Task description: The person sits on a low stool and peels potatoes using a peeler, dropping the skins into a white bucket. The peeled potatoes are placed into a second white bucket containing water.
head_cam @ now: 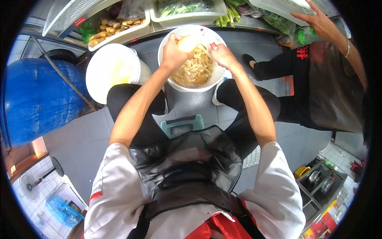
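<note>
My left hand [175, 53] grips a pale yellow potato [188, 44], whose surface looks peeled, over a white bucket [220, 73]. Thin brown and yellowish peelings [195, 70] lie inside that bucket, below both hands. Closed around a small tool is my right hand [223, 56]; a red part of the tool [213, 45], which looks like a peeler, shows at the fingers, beside the potato. Its blade is too blurred to make out. To the left stands a second white bucket [97, 70] with pale yellow contents, overexposed and hard to tell apart.
A shelf ahead carries a crate of unpeeled potatoes [110, 27], a crate of bagged greens [191, 19] and green stalks [228, 15]. On the left is a large blue barrel [41, 98]. Another person's hand [323, 24] touches a white basket [286, 9]. A green stool [195, 122] sits below me.
</note>
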{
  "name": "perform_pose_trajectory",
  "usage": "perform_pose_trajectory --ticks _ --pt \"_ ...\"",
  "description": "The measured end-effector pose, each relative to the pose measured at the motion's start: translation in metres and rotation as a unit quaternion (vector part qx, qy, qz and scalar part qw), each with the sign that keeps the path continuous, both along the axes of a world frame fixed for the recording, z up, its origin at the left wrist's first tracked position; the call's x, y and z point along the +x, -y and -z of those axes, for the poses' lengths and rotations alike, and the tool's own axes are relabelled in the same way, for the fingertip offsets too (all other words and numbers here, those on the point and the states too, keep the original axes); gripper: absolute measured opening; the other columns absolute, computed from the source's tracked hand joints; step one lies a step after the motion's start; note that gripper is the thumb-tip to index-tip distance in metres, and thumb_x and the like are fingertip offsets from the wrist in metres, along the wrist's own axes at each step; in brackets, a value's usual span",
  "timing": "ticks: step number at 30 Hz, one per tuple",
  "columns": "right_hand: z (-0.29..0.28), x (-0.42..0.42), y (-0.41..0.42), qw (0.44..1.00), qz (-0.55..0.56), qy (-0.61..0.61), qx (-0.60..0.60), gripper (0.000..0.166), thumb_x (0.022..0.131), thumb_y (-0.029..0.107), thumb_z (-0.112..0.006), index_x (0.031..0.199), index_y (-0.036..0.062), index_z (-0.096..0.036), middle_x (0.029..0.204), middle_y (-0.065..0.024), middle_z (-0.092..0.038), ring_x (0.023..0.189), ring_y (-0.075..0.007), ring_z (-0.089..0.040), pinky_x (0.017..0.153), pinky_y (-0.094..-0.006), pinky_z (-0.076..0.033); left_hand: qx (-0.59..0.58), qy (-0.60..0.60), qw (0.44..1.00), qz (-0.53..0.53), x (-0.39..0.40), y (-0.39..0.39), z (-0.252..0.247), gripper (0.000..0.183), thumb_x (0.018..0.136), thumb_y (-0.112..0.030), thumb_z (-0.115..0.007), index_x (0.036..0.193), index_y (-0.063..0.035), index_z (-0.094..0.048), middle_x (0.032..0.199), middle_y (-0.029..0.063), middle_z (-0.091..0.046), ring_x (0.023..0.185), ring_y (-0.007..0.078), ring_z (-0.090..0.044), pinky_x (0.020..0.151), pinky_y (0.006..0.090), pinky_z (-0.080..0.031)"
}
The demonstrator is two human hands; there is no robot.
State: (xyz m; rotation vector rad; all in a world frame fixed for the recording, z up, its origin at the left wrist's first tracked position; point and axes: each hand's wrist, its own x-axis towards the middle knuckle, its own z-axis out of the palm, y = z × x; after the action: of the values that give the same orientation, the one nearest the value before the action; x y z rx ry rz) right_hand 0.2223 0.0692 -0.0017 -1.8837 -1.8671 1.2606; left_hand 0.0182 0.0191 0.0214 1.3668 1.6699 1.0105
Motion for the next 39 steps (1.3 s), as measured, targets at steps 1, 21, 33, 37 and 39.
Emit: perform_pose_trajectory --ticks 1,21,33,37,39 --pt "-0.011 -0.005 0.002 0.998 -0.018 -0.006 0.06 0.033 0.087 0.026 -0.055 0.086 -0.0048 -0.067 0.075 -0.0247 -0.067 0.071 -0.0325 -0.068 0.067 -0.0404 -0.051 0.004 -0.021 1.0 -0.006 -0.001 0.0 0.002 0.06 0.053 -0.011 -0.086 0.102 -0.0021 -0.053 0.105 0.0152 -0.066 0.099 0.0253 -0.065 0.088 0.034 -0.051" --pt "0.004 -0.004 0.001 0.999 -0.003 0.0 -0.047 0.032 0.084 0.027 -0.055 0.077 -0.0033 -0.062 0.057 -0.0122 -0.057 0.041 -0.0204 -0.051 0.039 -0.0366 -0.038 0.019 -0.043 0.999 -0.011 -0.005 -0.003 0.01 0.06 0.055 -0.012 -0.086 0.103 -0.0008 -0.052 0.106 0.017 -0.067 0.1 0.0263 -0.066 0.088 0.0348 -0.052" --pt "-0.02 -0.01 0.007 0.992 -0.013 -0.053 -0.113 0.028 0.09 0.024 -0.055 0.082 -0.0012 -0.063 0.066 -0.01 -0.06 0.049 -0.019 -0.055 0.047 -0.0359 -0.043 0.032 -0.047 0.998 -0.017 -0.008 -0.003 0.008 0.062 0.055 -0.014 -0.086 0.105 -0.0006 -0.052 0.106 0.0182 -0.066 0.101 0.0278 -0.066 0.088 0.0351 -0.052" --pt "-0.027 -0.021 0.015 0.992 -0.069 -0.096 0.05 0.03 0.088 0.023 -0.056 0.095 -0.0039 -0.068 0.077 -0.017 -0.069 0.074 -0.0241 -0.066 0.072 -0.0372 -0.049 0.041 -0.05 0.998 -0.024 -0.009 -0.003 0.013 0.064 0.054 -0.014 -0.088 0.105 -0.0008 -0.052 0.103 0.019 -0.067 0.098 0.0331 -0.066 0.087 0.0376 -0.052" --pt "-0.034 -0.023 0.026 0.984 -0.118 -0.105 0.081 0.031 0.088 0.024 -0.056 0.094 -0.0051 -0.067 0.079 -0.0198 -0.068 0.08 -0.0257 -0.068 0.074 -0.0383 -0.049 0.034 -0.058 0.997 -0.024 -0.008 -0.001 0.012 0.061 0.055 -0.013 -0.087 0.104 -0.0015 -0.052 0.106 0.0176 -0.066 0.1 0.0307 -0.066 0.088 0.0362 -0.051"
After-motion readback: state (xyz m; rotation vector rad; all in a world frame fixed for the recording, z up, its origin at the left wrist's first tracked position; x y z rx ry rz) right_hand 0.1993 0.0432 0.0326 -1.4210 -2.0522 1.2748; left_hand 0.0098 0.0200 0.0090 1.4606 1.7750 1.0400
